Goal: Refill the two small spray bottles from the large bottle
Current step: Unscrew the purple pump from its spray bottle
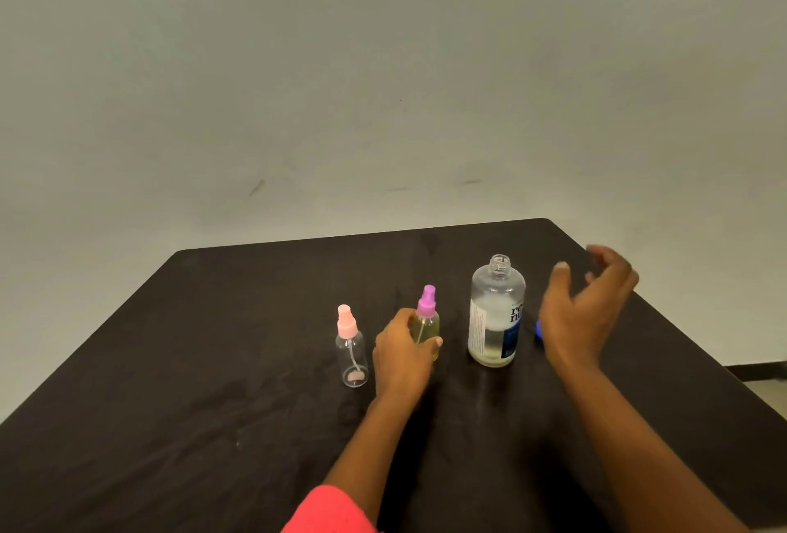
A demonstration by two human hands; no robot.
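Note:
On the black table (213, 362) stand three bottles in a row. The large clear bottle (495, 313) has no cap on its neck and holds pale liquid to about half its height. My left hand (402, 356) is wrapped around the small spray bottle with the purple top (427, 315), which holds yellowish liquid and stands upright. Left of it stands a small spray bottle with a pink top (350, 347), clear and apparently empty. My right hand (583, 311) hovers to the right of the large bottle, fingers spread, holding nothing. A blue cap (539, 329) peeks out behind that hand.
A plain pale wall rises behind the table. The table's far edge runs just behind the bottles and its right edge falls away past my right hand. A strip of floor shows at the far right.

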